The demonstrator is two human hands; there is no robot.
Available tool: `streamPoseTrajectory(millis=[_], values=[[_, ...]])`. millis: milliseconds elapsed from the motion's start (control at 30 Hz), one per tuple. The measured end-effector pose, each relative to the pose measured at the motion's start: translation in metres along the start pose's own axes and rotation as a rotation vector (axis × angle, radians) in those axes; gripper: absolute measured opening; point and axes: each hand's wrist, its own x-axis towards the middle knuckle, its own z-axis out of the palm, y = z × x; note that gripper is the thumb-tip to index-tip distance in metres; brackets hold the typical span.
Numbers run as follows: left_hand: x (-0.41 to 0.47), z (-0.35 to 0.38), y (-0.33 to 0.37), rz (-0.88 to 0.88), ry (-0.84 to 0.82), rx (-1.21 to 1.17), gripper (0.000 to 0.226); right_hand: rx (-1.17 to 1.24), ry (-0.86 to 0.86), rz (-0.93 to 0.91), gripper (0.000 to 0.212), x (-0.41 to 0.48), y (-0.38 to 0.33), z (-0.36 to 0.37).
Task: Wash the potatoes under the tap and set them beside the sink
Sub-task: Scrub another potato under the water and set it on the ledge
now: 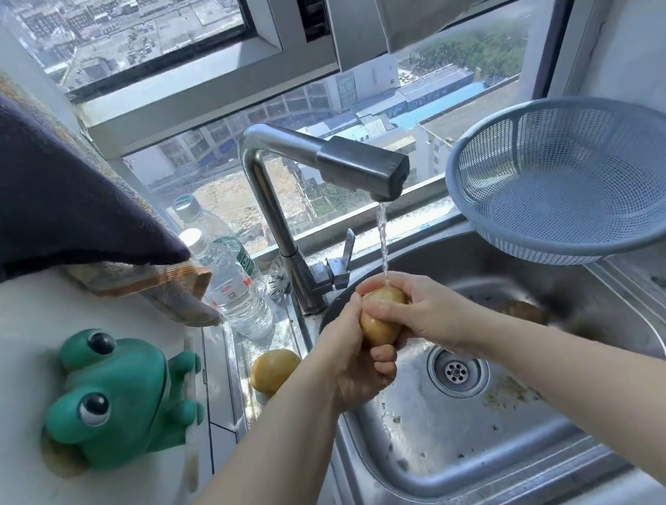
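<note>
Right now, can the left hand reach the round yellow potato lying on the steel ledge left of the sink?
Probably yes, once freed. The left hand grips the oval wet potato under the steel tap with the right hand; the round yellow potato lies beside its wrist, nothing between.

Both forearms are bare and extended from near edge toward centre. L arm is angled in from near left, R arm from near right; wrists are held close together at mid-scene. L hand (354, 364) is curled from below, fingers wrapped under near end of a potato (378, 327), thumb laid up its left side. R hand (430, 315) is cupped over far & right side, thumb laid across the front. Potato is gripped betw. both hands.
</note>
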Motion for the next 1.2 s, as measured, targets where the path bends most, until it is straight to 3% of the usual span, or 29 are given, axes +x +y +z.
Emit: streamPoseTrajectory(millis=[100, 300, 367, 467, 600, 667, 833, 967, 1067, 1200], values=[[0.0, -0.001, 0.0, 0.012, -0.002, 0.031, 0.053, 0.185, 0.006, 0.049, 0.027, -0.001, -0.002, -0.002], [-0.001, 0.002, -0.003, 0.023, -0.023, 0.007, 0.048, 0.086, 0.203, 0.056, 0.03, 0.005, 0.003, 0.011], [-0.002, 0.0, -0.001, 0.014, -0.008, -0.005, 0.047, -0.07, 0.175, -0.032, 0.023, 0.001, 0.006, 0.013], [-0.001, -0.002, 0.002, -0.005, 0.037, -0.049, 0.052, -0.282, 0.057, -0.14, 0.031, -0.004, 0.009, 0.008], [0.0, -0.003, 0.001, 0.014, 0.042, 0.002, 0.058, -0.412, -0.034, -0.213, 0.025, -0.003, 0.011, -0.002], [0.0, 0.001, -0.001, 0.045, 0.054, 0.02, 0.057, -0.306, 0.028, -0.2, 0.017, 0.0, 0.011, 0.002], [0.003, 0.008, 0.0, 0.094, 0.059, 0.047, 0.047, -0.03, 0.203, -0.088, 0.035, 0.008, 0.011, 0.009], [0.003, 0.001, 0.0, 0.103, 0.091, 0.079, 0.053, -0.174, 0.099, -0.115, 0.026, -0.003, 0.009, 0.012], [0.003, 0.004, -0.002, 0.132, 0.1, 0.081, 0.047, -0.333, 0.126, -0.173, 0.024, -0.004, 0.015, 0.009], [0.006, 0.013, -0.004, 0.184, 0.078, 0.094, 0.046, -0.113, 0.301, -0.152, 0.027, 0.003, 0.01, 0.01]])
